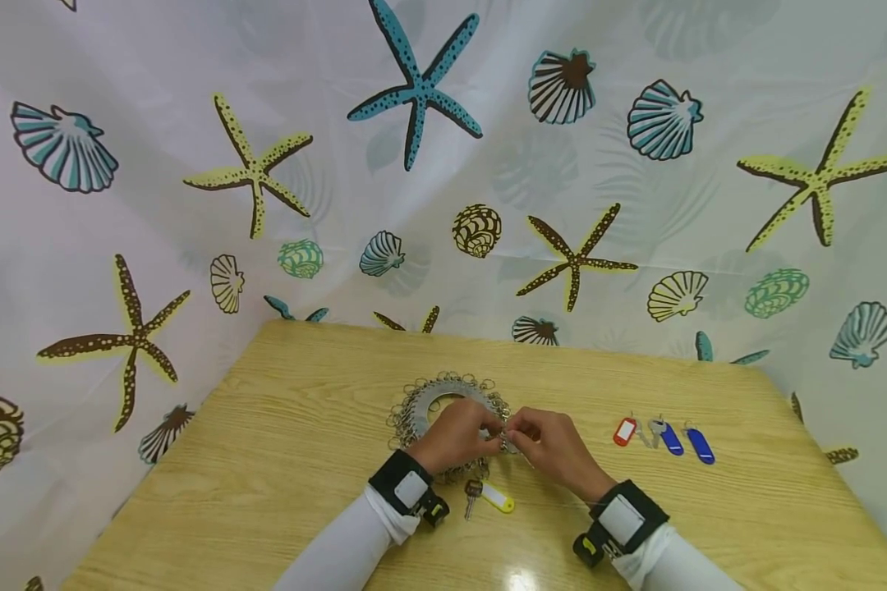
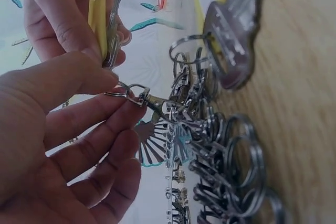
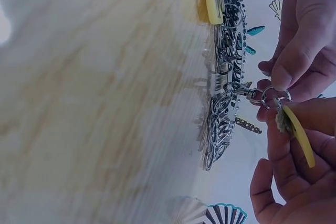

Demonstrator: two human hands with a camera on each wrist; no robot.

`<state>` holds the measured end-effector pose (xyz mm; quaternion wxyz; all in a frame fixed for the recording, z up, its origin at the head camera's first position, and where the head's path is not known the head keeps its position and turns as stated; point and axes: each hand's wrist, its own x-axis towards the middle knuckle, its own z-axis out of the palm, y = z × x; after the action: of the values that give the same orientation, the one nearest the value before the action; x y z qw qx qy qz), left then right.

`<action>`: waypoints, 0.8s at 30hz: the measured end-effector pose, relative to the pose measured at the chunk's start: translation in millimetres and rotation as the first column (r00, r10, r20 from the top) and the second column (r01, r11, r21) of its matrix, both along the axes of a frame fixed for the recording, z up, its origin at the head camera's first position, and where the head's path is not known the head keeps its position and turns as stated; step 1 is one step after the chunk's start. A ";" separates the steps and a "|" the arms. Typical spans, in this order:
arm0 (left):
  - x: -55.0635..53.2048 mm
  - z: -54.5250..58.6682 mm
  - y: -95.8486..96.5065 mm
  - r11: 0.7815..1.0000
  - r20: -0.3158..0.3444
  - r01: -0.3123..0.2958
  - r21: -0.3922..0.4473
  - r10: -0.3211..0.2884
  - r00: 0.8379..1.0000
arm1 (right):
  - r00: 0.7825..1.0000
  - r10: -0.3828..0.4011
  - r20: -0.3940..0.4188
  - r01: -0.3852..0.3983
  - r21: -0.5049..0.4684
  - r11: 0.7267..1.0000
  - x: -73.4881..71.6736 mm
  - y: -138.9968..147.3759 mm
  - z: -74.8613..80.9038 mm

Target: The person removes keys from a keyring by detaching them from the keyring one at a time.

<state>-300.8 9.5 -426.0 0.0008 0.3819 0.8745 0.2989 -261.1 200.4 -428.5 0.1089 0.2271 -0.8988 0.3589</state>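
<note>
My left hand (image 1: 454, 435) pinches a small split ring (image 2: 117, 94) between thumb and fingertips. That ring joins a swivel clasp (image 2: 153, 101), one of several along the edge of a flat metal ring (image 1: 419, 413) on the table. Close against it, my right hand (image 1: 554, 447) holds a yellow key tag (image 2: 98, 19) together with a key (image 2: 114, 27). In the right wrist view, the tag and key meet the split ring at the fingertips; whether they are threaded on it, I cannot tell.
In front of the metal ring lies a dark-headed key (image 1: 472, 492) with another yellow tag (image 1: 498, 497). To the right are a red tag (image 1: 624, 432) and two blue tags (image 1: 700, 446), with keys (image 1: 656, 430) among them. A patterned curtain (image 1: 443, 189) hangs behind the wooden table (image 1: 303, 394).
</note>
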 end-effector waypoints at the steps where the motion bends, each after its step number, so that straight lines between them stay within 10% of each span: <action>1: 0.0 0.2 -0.1 1.000 0.005 -0.003 0.000 0.003 1.000 | 1.000 -0.005 0.004 0.005 -0.001 1.000 0.3 0.2 0.1; 24: -0.6 -4.8 -2.3 0.999 -0.010 0.028 0.029 -0.028 1.000 | 0.998 -0.070 -0.004 0.070 0.009 0.997 -0.4 1.7 -1.3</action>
<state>-301.5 7.1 -430.8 -0.0049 0.3958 0.8645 0.3097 -261.5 202.0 -429.9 0.1219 0.1965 -0.9076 0.3503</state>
